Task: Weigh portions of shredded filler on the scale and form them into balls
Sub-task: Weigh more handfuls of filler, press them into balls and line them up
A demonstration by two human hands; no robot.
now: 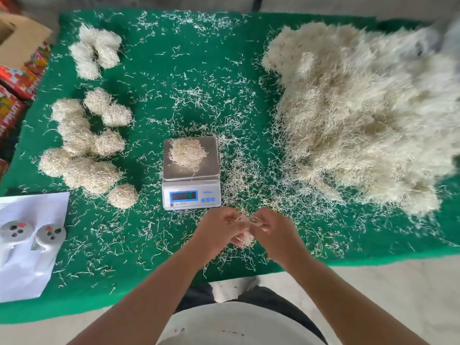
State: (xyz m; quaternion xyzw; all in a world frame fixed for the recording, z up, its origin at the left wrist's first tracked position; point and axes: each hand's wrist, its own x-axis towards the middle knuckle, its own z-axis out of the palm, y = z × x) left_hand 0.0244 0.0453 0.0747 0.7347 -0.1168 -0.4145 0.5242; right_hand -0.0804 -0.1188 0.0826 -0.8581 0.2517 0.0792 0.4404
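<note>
Pale finished balls (82, 145) lie left; one portion (185, 152) sits on the scale (191, 180); both hands (245, 229) pinch a small tuft (245, 239); a large pile (368, 115) remains.

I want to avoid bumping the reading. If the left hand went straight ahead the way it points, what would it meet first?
Probably the scale: the left hand points up and slightly right, toward its front right corner, with only loose shreds between. Depth is unclear.

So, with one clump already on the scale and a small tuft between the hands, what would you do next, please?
Probably add the small tuft, held between the left hand and right hand, to the clump on the scale. The clump looks smaller than the finished balls at left, though the display is too blurred to confirm.
</note>
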